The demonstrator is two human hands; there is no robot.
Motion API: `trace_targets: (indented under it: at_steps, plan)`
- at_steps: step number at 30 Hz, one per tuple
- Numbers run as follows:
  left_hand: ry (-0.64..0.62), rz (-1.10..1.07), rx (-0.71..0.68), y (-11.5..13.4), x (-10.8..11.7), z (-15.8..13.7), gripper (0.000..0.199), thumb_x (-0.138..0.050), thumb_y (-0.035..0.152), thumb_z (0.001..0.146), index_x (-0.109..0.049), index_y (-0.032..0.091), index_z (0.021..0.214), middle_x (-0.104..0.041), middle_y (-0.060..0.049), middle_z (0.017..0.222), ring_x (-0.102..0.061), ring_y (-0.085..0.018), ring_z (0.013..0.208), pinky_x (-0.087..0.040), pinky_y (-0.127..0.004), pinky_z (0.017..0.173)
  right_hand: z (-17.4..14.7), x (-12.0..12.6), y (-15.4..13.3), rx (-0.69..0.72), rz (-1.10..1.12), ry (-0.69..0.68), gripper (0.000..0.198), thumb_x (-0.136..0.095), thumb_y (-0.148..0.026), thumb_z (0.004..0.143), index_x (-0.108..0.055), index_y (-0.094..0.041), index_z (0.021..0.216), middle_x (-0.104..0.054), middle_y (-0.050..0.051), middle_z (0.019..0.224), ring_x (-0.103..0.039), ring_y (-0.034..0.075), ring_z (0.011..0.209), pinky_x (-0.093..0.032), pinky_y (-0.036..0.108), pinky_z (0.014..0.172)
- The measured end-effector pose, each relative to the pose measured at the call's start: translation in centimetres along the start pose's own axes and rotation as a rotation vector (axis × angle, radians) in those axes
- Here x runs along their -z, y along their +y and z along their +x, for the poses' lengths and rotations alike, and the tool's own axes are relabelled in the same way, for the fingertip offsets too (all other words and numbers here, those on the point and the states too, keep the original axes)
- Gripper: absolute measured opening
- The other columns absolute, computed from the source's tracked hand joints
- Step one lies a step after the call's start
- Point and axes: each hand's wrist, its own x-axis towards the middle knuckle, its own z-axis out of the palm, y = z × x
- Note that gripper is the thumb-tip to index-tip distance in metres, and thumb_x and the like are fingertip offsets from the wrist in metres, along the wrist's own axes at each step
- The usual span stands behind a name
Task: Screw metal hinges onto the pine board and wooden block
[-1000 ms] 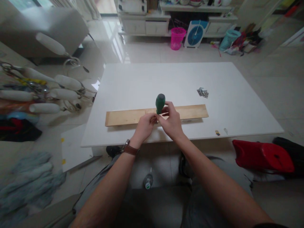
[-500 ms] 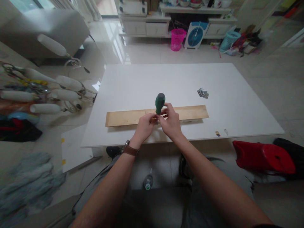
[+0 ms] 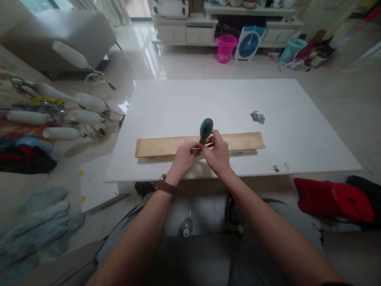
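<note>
A screwdriver with a green handle and dark butt end stands over a long wooden plank, its top leaning slightly right. My right hand is closed around the lower part of the screwdriver, its fingers bent behind and below the handle. Close against it, my left hand is pinched at the screwdriver's lower end. Whatever those left fingertips hold is hidden. The tip of the screwdriver does not show between the fingers. The plank lies lengthwise near the front edge of a white table.
Small metal brackets lie on the table to the right, and two small items sit by its front edge. A red stool stands at the right, white lamp arms at the left, and a bottle on the floor below.
The screwdriver has tipped from nearly upright to a slight rightward lean. Both hands stay together at its lower end. The whole view has shifted a little.
</note>
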Motion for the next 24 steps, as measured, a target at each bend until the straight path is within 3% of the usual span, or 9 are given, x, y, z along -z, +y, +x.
trace_targets:
  at_steps: [6,14,24]
  plan:
    - [0.024,0.012,0.009,-0.30,-0.08,0.10,0.019,-0.065,0.007,0.093,-0.080,0.019,0.092,-0.084,-0.006,0.098,-0.078,-0.021,0.090,-0.063,-0.032,0.085,0.14,-0.11,-0.19,0.005,0.049,-0.016,0.037,-0.070,-0.016,0.082,-0.062,-0.027,0.117,-0.076,-0.002,0.086,-0.076,0.021,0.083,-0.059,0.033,0.074]
    - [0.043,0.058,0.008,-0.29,-0.13,0.07,0.017,-0.069,0.007,0.092,-0.081,0.019,0.092,-0.084,-0.005,0.097,-0.076,-0.019,0.087,-0.061,-0.029,0.083,0.22,0.07,-0.42,-0.015,-0.002,0.035,0.037,-0.074,-0.014,0.078,-0.063,-0.025,0.112,-0.071,-0.005,0.078,-0.073,0.019,0.074,-0.055,0.032,0.069]
    - [0.027,0.028,0.024,0.15,-0.11,0.02,0.021,-0.063,0.006,0.092,-0.079,0.019,0.090,-0.083,-0.006,0.098,-0.076,-0.019,0.088,-0.062,-0.030,0.084,0.14,-0.08,-0.49,0.003,0.058,0.021,0.036,-0.072,-0.016,0.081,-0.062,-0.027,0.114,-0.078,-0.001,0.090,-0.077,0.021,0.085,-0.060,0.034,0.074]
